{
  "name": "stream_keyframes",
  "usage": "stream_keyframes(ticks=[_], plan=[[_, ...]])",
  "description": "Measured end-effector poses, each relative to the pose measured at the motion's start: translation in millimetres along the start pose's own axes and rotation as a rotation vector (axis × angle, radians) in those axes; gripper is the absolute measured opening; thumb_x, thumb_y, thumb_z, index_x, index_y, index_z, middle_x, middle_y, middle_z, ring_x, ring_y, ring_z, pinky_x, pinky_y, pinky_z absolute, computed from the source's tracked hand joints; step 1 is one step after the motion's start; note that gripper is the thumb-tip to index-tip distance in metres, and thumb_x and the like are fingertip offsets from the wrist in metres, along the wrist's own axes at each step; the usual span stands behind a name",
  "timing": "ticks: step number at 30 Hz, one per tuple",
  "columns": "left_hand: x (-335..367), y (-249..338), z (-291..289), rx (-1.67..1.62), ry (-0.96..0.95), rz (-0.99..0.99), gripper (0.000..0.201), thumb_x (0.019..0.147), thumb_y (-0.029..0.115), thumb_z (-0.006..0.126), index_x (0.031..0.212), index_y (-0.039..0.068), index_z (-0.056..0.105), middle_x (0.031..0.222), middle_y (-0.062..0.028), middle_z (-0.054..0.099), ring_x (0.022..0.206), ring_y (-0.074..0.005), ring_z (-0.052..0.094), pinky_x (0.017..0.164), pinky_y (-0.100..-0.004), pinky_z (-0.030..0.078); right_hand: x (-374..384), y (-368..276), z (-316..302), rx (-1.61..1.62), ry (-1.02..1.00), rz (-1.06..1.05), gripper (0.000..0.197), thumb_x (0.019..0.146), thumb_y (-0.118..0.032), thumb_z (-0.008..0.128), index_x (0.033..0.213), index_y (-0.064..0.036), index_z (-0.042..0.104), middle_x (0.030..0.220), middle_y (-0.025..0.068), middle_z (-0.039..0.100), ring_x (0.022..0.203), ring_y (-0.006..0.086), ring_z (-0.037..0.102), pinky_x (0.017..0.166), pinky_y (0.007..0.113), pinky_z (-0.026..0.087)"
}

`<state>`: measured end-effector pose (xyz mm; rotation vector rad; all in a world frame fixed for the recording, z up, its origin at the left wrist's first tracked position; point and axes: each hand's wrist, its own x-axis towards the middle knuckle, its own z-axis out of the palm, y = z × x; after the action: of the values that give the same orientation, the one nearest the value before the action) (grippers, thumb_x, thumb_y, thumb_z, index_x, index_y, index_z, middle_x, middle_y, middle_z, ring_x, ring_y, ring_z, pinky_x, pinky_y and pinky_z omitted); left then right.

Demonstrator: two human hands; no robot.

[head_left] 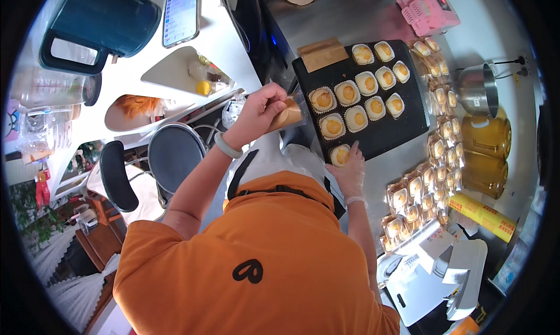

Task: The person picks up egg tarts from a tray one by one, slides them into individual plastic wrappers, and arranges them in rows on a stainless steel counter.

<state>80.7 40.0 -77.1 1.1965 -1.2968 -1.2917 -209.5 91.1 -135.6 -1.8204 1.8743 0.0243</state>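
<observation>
My left hand (263,110) is closed on a brown-and-clear packaging bag (286,117), held just off the left edge of a black baking tray (402,128). On the tray sit several small cakes (357,118) in white pleated paper cups, each with a golden-yellow top. At the tray's near left corner, my right hand (352,174), in a clear disposable glove, has its fingers closed around the side of one cake (339,155). A flat brown paper piece (322,55) rests on the tray's far left part.
Rows of bagged cakes (434,172) line the metal counter right of the tray. Beyond them stand a steel pot (478,91), amber containers (485,157) and a yellow box (483,216). A pink device (426,11) is far right; a phone (181,14) and dark blue jug (105,23) are left.
</observation>
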Motion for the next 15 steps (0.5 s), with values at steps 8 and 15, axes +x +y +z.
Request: stream_keyframes(ticks=[8,15], plan=[[14,4,18,-0.076,-0.067,0.000,0.005,0.086,-0.002,0.051,0.085,0.003,0.048,0.077,0.0017,0.045,0.070,-0.0054,0.041,0.065,-0.0196,0.038,10,29,8,0.112,0.102,-0.148,0.095,0.059,-0.014,0.074,0.138,0.0015,0.024,0.119,0.0217,0.039,0.108,0.0370,0.041,0.096,0.043,0.035],[21,13,33,-0.175,-0.141,-0.059,0.007,0.088,-0.001,0.050,0.085,0.005,0.048,0.077,0.0033,0.044,0.072,-0.0039,0.040,0.066,-0.0183,0.037,-3,-2,-84,0.292,0.349,-0.254,0.084,0.058,-0.003,0.073,0.133,-0.0016,0.036,0.112,0.0175,0.044,0.105,0.0330,0.046,0.092,0.038,0.040]])
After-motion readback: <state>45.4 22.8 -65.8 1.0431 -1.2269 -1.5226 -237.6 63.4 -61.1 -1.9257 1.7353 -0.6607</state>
